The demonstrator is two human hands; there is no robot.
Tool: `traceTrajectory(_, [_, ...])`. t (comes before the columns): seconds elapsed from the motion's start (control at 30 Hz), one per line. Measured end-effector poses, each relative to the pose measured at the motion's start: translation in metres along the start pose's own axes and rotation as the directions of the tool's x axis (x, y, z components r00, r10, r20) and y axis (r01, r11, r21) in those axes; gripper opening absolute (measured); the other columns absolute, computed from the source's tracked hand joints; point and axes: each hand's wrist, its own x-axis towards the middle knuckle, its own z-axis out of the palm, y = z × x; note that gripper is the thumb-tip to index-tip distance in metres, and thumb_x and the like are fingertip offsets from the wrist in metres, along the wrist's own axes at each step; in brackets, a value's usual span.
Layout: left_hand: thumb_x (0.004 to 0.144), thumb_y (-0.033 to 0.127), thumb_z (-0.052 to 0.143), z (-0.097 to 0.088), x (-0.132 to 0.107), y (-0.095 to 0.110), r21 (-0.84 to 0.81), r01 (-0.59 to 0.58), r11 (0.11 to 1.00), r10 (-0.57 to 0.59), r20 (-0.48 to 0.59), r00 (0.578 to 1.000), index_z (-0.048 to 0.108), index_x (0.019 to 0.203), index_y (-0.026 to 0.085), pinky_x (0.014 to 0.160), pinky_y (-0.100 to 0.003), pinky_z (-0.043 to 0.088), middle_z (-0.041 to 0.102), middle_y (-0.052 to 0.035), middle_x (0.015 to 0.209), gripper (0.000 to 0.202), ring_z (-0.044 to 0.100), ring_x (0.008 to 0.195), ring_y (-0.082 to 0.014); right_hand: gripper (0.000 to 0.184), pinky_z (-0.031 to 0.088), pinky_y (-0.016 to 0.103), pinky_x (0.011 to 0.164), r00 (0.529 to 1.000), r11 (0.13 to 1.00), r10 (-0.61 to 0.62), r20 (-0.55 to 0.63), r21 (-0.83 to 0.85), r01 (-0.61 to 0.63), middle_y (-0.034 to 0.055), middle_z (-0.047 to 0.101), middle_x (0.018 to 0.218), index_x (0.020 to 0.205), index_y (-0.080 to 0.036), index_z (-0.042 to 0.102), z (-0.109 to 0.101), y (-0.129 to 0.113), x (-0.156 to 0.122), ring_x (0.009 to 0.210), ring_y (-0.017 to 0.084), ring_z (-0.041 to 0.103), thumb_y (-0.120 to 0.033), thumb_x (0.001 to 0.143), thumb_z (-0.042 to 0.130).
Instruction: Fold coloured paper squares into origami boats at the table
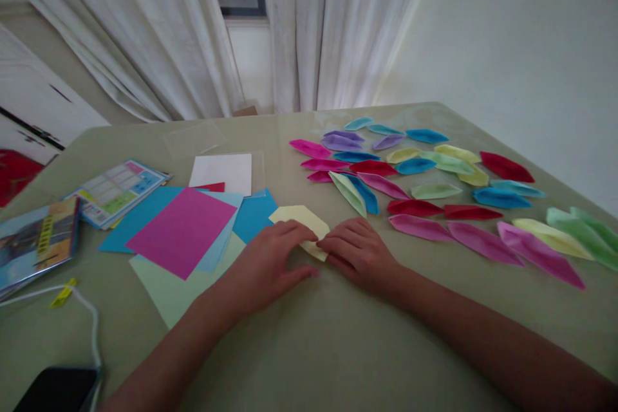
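Observation:
A pale yellow sheet of origami paper [302,215] with folded corners lies on the table in front of me. My left hand [275,257] presses on its near left part with curled fingers, the thumb held apart below. At the near right edge, my right hand [357,248] has its fingers bunched together on the paper. The fingertips of both hands almost meet there. Part of the sheet is hidden under my fingers.
Several folded paper boat shapes [420,208] in many colours spread over the table's right side. To the left lie loose sheets, with a magenta sheet [183,232] on top, booklets [38,241], a white cable [94,322] and a black phone [58,389]. White curtains [299,26] hang behind.

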Motion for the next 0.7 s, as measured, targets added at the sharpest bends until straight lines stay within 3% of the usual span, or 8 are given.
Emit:
traceTrajectory(0.07, [0.085,0.031,0.091,0.007,-0.001,0.004,0.067,-0.049,0.997,0.043,0.09,0.995,0.069,0.121,0.028,0.097,-0.043,0.055,0.076,-0.0025,0.123,0.042,0.07,0.113,-0.0286,0.02,0.047,0.039,0.085,0.999,0.999,0.035,0.042,0.031,-0.036,0.0089,0.077,0.096,0.108,-0.017,0.069,0.0,-0.001,0.001,0.09,0.025,0.068,-0.037,0.103,0.071])
traceTrajectory(0.13, [0.092,0.032,0.084,0.012,0.0,0.004,0.139,-0.082,0.987,0.064,0.128,0.99,0.071,0.116,0.025,0.096,-0.047,0.053,0.076,-0.0051,0.124,0.028,0.069,0.115,-0.0308,0.026,0.048,0.04,0.084,0.992,0.993,0.092,0.088,0.068,-0.098,0.0096,0.076,0.095,0.106,-0.017,0.067,-0.003,-0.001,0.002,0.089,0.027,0.069,-0.041,0.099,0.073])
traceTrajectory(0.23, [0.099,0.032,0.076,0.015,0.002,0.001,0.224,-0.133,0.965,0.098,0.16,0.982,0.072,0.11,0.024,0.097,-0.05,0.051,0.076,-0.0058,0.124,0.014,0.069,0.115,-0.0317,0.013,0.05,0.042,0.087,0.983,0.981,0.131,0.131,0.128,-0.148,0.0102,0.077,0.099,0.104,-0.018,0.066,-0.006,-0.003,0.002,0.092,0.028,0.071,-0.026,0.094,0.066])
traceTrajectory(0.37, [0.101,0.031,0.073,0.018,0.002,0.0,0.304,-0.182,0.935,0.131,0.179,0.975,0.072,0.112,0.022,0.096,-0.05,0.05,0.076,-0.0064,0.12,0.014,0.069,0.111,-0.0315,0.025,0.052,0.044,0.093,0.977,0.971,0.183,0.105,0.137,-0.197,0.0114,0.08,0.109,0.107,-0.018,0.067,-0.007,-0.001,-0.001,0.1,0.028,0.073,-0.008,0.089,0.052])
traceTrajectory(0.47, [0.104,0.023,0.067,0.022,0.0,0.002,0.344,-0.176,0.922,0.126,0.163,0.979,0.072,0.108,0.022,0.092,-0.047,0.05,0.077,-0.006,0.117,0.007,0.069,0.108,-0.0298,0.025,0.054,0.044,0.094,0.968,0.96,0.231,0.099,0.141,-0.243,0.0126,0.077,0.121,0.103,-0.019,0.068,-0.005,0.002,-0.003,0.106,0.028,0.073,-0.005,0.09,0.052])
traceTrajectory(0.53, [0.103,0.028,0.07,0.025,0.0,0.003,0.351,-0.156,0.923,0.114,0.137,0.984,0.072,0.109,0.022,0.09,-0.045,0.05,0.077,-0.0057,0.117,0.009,0.068,0.107,-0.0293,0.022,0.055,0.043,0.093,0.964,0.955,0.248,0.095,0.145,-0.26,0.0132,0.074,0.127,0.094,-0.019,0.069,-0.003,0.003,-0.003,0.107,0.027,0.072,-0.005,0.092,0.053])
traceTrajectory(0.63, [0.1,0.039,0.074,0.029,0.001,0.005,0.358,-0.138,0.924,0.108,0.102,0.989,0.072,0.109,0.021,0.09,-0.046,0.05,0.077,-0.005,0.114,0.02,0.067,0.105,-0.0293,0.022,0.054,0.042,0.093,0.968,0.959,0.237,0.077,0.144,-0.246,0.0113,0.076,0.12,0.086,-0.02,0.07,-0.002,0.005,-0.003,0.103,0.026,0.072,-0.005,0.095,0.055])
traceTrajectory(0.7, [0.104,0.036,0.068,0.033,0.002,0.005,0.372,-0.127,0.919,0.106,0.077,0.991,0.072,0.105,0.021,0.088,-0.046,0.049,0.077,-0.0045,0.109,0.016,0.067,0.102,-0.0295,0.023,0.053,0.041,0.092,0.976,0.965,0.211,0.061,0.145,-0.218,0.0092,0.079,0.11,0.086,-0.02,0.07,-0.002,0.005,-0.002,0.099,0.026,0.071,-0.004,0.095,0.056])
